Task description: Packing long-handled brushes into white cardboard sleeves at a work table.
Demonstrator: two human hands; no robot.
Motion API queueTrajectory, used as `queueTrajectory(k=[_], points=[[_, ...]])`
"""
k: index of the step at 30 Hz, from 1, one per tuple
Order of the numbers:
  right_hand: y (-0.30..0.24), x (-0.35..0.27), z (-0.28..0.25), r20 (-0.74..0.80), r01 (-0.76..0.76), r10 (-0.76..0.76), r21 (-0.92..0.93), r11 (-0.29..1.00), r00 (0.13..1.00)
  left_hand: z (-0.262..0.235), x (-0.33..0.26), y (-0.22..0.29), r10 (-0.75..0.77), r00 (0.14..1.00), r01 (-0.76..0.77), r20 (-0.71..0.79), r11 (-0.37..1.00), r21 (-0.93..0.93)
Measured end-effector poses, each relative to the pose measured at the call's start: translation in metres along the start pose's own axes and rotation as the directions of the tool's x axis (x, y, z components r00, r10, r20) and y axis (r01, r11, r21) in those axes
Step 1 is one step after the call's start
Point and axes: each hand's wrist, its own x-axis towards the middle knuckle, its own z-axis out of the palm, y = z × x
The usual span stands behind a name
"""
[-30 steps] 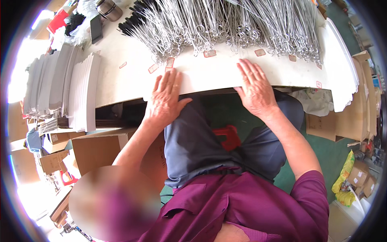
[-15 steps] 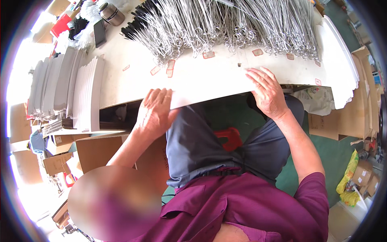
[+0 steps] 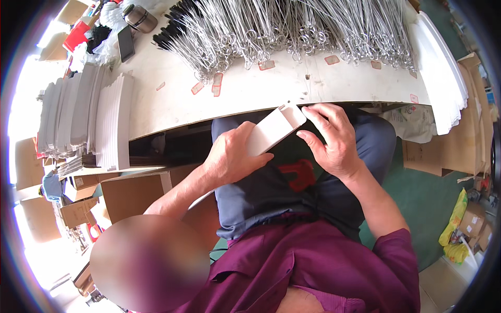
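Note:
My left hand [image 3: 232, 156] grips a flat white card sleeve [image 3: 275, 128] from below, over my lap just in front of the table edge. My right hand [image 3: 334, 138] touches the sleeve's upper right end with its fingertips. The sleeve is tilted, its far end up toward the white table [image 3: 250, 91]. A large heap of silver wire hooks with black ends [image 3: 282, 31] covers the back of the table.
Stacks of white flat cards [image 3: 112, 122] stand at the table's left end, more white sheets [image 3: 443, 83] at the right. A metal flask [image 3: 140, 18] and a dark phone [image 3: 126, 43] lie far left. Brown cardboard boxes [image 3: 130, 193] sit on the floor left and right.
Both hands left the table top and drew back toward my lap. They now hold a white card sleeve that was not in hand a second ago.

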Motion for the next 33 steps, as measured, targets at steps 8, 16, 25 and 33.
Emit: queueTrajectory(k=[8,16,25,33], points=[[-0.023,-0.031,0.029,0.045,-0.221,0.219,0.327,0.919,0.975,0.031,-0.017,-0.005,-0.038,0.992,0.034,-0.117,0.999,-0.039],[-0.027,-0.035,0.03,0.569,-0.726,0.482,0.642,0.245,0.666,0.043,-0.021,0.001,0.08,0.982,-0.086,-0.172,0.996,-0.028],[-0.03,-0.043,0.041,0.526,-0.687,0.442,0.576,0.443,0.727,0.048,-0.012,0.004,0.043,0.993,-0.06,-0.106,0.986,-0.155],[-0.038,-0.04,0.038,0.49,-0.641,0.417,0.517,0.568,0.765,0.051,-0.011,0.002,0.052,0.994,-0.069,-0.092,0.979,-0.19]])
